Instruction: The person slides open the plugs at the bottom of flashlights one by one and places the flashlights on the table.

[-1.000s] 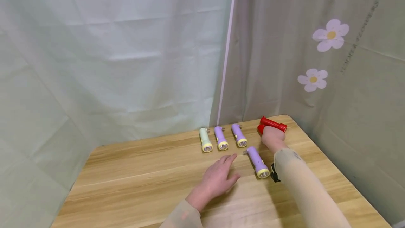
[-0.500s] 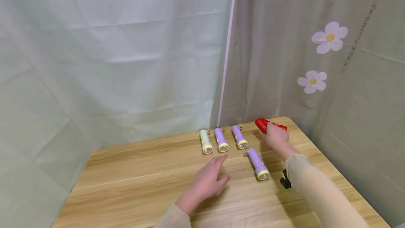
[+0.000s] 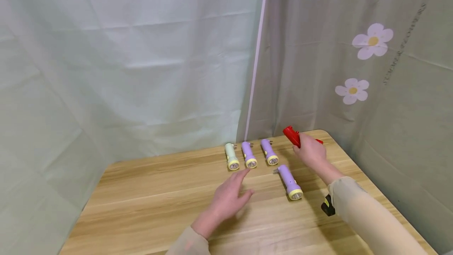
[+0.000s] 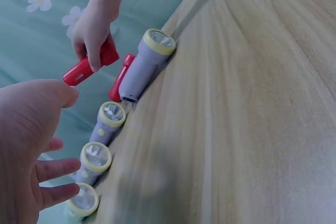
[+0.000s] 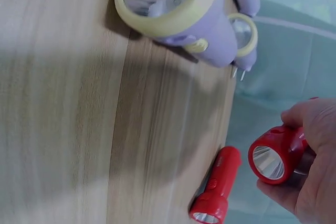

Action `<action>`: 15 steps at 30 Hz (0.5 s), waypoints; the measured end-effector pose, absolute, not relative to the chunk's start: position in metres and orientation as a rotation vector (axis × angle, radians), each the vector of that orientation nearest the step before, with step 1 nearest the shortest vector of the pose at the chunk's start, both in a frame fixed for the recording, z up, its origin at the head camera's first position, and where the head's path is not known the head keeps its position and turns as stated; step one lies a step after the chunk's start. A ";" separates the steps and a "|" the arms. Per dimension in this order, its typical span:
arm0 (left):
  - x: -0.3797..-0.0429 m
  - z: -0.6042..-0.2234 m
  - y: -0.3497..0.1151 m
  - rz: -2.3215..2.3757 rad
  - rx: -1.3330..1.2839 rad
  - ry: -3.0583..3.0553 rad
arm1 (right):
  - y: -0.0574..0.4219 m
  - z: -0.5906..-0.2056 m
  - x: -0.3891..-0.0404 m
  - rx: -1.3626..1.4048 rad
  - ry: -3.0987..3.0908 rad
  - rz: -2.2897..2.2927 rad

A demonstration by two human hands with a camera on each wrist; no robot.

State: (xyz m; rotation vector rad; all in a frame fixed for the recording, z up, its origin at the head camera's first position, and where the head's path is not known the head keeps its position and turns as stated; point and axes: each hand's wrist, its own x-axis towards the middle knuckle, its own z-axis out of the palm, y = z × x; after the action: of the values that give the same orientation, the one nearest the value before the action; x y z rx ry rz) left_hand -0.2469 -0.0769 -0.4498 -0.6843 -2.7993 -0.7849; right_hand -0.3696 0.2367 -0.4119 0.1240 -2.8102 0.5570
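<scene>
My right hand grips a red flashlight above the far right part of the table. In the right wrist view the lens end of this red flashlight points out between the thumb and fingers. A second red flashlight lies on the wood close by, mostly hidden behind the hand in the head view. Closer to me lies a purple flashlight with a yellow rim and exposed plug prongs. My left hand holds nothing; its fingers spread over the table, left of that purple flashlight.
Along the table's back edge lie a pale green flashlight and two purple flashlights, one in the middle and one on the right. A curtain hangs right behind the table and along its sides.
My right hand has lifted one red flashlight off the table and drawn it slightly toward me and right, its end tilting up. My left hand has shifted left, away from the near purple flashlight.
</scene>
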 end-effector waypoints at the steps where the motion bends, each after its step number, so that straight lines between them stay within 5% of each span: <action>1: -0.247 -0.449 -0.078 -0.794 -0.673 -2.793 | 0.236 -0.410 -0.367 0.136 -2.803 0.564; 15: -0.243 -0.435 -0.090 -0.968 -0.532 -2.599 | 0.208 -0.399 -0.338 0.324 -2.673 0.616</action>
State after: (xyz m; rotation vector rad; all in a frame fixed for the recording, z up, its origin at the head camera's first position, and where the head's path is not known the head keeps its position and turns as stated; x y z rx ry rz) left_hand -0.2434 -0.0900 -0.4348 -0.5323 -2.5994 -0.9684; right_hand -0.3377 0.2084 -0.3990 0.3238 -2.6730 0.6162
